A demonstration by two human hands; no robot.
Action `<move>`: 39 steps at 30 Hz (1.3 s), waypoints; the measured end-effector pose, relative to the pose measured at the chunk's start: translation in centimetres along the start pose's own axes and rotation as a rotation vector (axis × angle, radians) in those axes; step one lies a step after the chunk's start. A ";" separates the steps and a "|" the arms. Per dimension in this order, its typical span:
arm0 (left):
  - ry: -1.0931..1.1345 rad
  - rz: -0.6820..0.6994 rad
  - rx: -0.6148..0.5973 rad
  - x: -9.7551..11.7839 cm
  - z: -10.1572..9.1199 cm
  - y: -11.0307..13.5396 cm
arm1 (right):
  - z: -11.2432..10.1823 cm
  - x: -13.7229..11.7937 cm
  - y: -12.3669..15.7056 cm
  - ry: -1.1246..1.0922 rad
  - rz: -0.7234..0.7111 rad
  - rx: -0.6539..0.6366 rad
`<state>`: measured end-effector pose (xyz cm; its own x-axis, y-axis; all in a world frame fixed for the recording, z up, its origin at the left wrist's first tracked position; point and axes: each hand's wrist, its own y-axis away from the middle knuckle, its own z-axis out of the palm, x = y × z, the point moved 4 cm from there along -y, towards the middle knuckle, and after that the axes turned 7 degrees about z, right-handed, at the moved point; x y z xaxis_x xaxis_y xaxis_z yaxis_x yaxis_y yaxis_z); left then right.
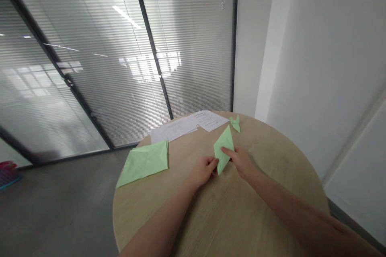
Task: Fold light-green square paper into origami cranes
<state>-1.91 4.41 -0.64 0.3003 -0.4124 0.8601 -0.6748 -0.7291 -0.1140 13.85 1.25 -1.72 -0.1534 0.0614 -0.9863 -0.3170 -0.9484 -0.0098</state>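
A folded piece of light green paper (224, 143), shaped like a long diamond, is held up just over the table between my two hands. My left hand (206, 169) pinches its lower left edge near the bottom point. On the other side, my right hand (240, 162) grips the right edge, its thumb lying across the paper's face and its other fingers behind, mostly hidden. Beyond the hands lies a small folded green paper figure (235, 123) with pointed ends.
Larger green paper sheets (144, 162) lie at the left of the round wooden table (241, 217). Printed white pages (208, 119) overlap at the far edge. Behind stands a glass partition with blinds (193, 48); a white wall (328, 68) is on the right. A pink and blue basket (9, 174) sits far left.
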 end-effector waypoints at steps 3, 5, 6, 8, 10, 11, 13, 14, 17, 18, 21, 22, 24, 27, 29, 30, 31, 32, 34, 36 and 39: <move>0.017 -0.004 -0.005 0.2 0.0 0.1 | 0.2 0.0 0.0 -0.070 0.033 -0.015; 0.016 -0.022 -0.028 0.0 0.2 0.2 | 0.1 -0.1 0.0 -0.097 0.032 0.000; 0.007 -0.030 -0.038 -0.1 0.3 0.2 | -0.1 -0.1 -0.1 -0.112 0.034 0.011; -0.008 -0.042 -0.053 -0.3 0.4 0.3 | -0.3 -0.1 -0.2 -0.144 0.042 0.035; -0.001 -0.047 -0.061 -0.3 0.5 0.3 | -0.3 0.0 -0.3 -0.169 0.052 0.046; 0.003 -0.047 -0.062 -0.4 0.5 0.3 | -0.3 0.0 -0.3 -0.177 0.056 0.049; -0.002 -0.044 -0.057 -0.4 0.5 0.2 | -0.3 0.0 -0.3 -0.183 0.059 0.053; -0.007 -0.039 -0.053 -0.4 0.4 0.2 | -0.3 0.0 -0.3 -0.184 0.060 0.055; -0.014 -0.020 -0.035 -0.3 0.3 0.1 | -0.2 0.0 -0.2 -0.180 0.055 0.058; -0.008 -0.018 -0.031 -0.2 0.2 0.1 | -0.2 0.0 -0.2 -0.180 0.054 0.060; 0.035 -0.032 -0.033 -0.3 0.3 0.1 | -0.3 -0.1 -0.2 -0.191 0.050 0.062; 0.050 -0.036 -0.035 -0.4 0.3 0.1 | -0.3 -0.1 -0.2 -0.195 0.049 0.064; 0.080 -0.042 -0.044 -0.5 0.4 0.1 | -0.3 -0.1 -0.2 -0.199 0.047 0.070; 0.121 -0.049 -0.055 -0.7 0.5 0.1 | -0.3 -0.2 -0.2 -0.193 0.048 0.076; 0.146 -0.054 -0.054 -0.7 0.6 0.0 | -0.3 -0.3 -0.1 -0.184 0.046 0.080; 0.156 -0.057 -0.051 -0.8 0.6 0.0 | -0.3 -0.3 -0.1 -0.180 0.044 0.083; 0.167 -0.062 -0.046 -0.8 0.6 0.0 | -0.3 -0.4 -0.1 -0.178 0.040 0.088; 0.177 -0.068 -0.041 -0.9 0.5 0.0 | -0.4 -0.5 -0.1 -0.180 0.036 0.093; 0.200 -0.075 -0.032 -1.0 0.5 -0.1 | -0.4 -0.7 -0.1 -0.193 0.030 0.101; 0.223 -0.081 -0.024 -1.0 0.4 -0.1 | -0.6 -0.7 -0.1 -0.211 0.029 0.110; 0.233 -0.084 -0.017 -0.9 0.4 -0.1 | -0.7 -0.7 -0.2 -0.219 0.035 0.120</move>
<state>-1.90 4.65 -1.59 0.1935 -0.2127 0.9578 -0.6657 -0.7456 -0.0310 14.65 1.14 -1.09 -0.3611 0.1078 -0.9263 -0.4153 -0.9080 0.0562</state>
